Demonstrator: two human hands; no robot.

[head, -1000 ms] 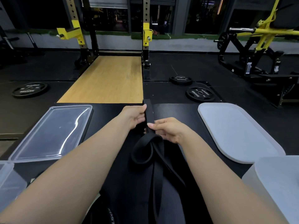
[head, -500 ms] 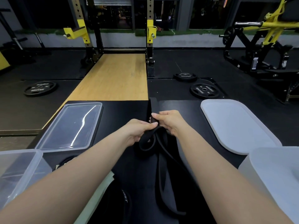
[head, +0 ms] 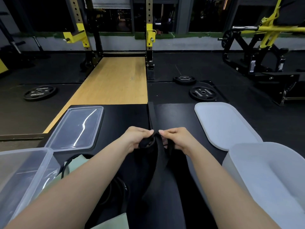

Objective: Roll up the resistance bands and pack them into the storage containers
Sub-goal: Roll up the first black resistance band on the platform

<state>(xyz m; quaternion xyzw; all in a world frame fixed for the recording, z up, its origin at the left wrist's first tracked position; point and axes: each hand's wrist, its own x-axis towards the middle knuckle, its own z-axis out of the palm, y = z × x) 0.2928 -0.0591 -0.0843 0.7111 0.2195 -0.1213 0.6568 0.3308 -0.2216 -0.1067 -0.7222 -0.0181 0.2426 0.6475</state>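
Note:
A black resistance band (head: 158, 160) lies lengthwise on the black mat, one strand running away from me past my fingers. My left hand (head: 136, 140) grips a small rolled coil of the band. My right hand (head: 177, 139) pinches the band beside the coil, thumbs nearly touching. A clear storage container (head: 19, 172) stands at the near left, its clear lid (head: 77, 128) flat behind it. A frosted white container (head: 270, 182) stands at the near right, with its white lid (head: 224, 124) beyond it. Another black band (head: 118, 190) and a pale green band (head: 74, 166) lie under my left forearm.
The black mat (head: 125, 116) ends just past the lids. Beyond it are a wooden lifting platform (head: 115, 83), a yellow and black squat rack (head: 149, 38), weight plates (head: 203, 93) on the floor, and a plate-loaded machine (head: 264, 52) at the far right.
The wide loose loop in the band has been wound into a small tight coil, which passed into my left hand. Both hands came together at the middle.

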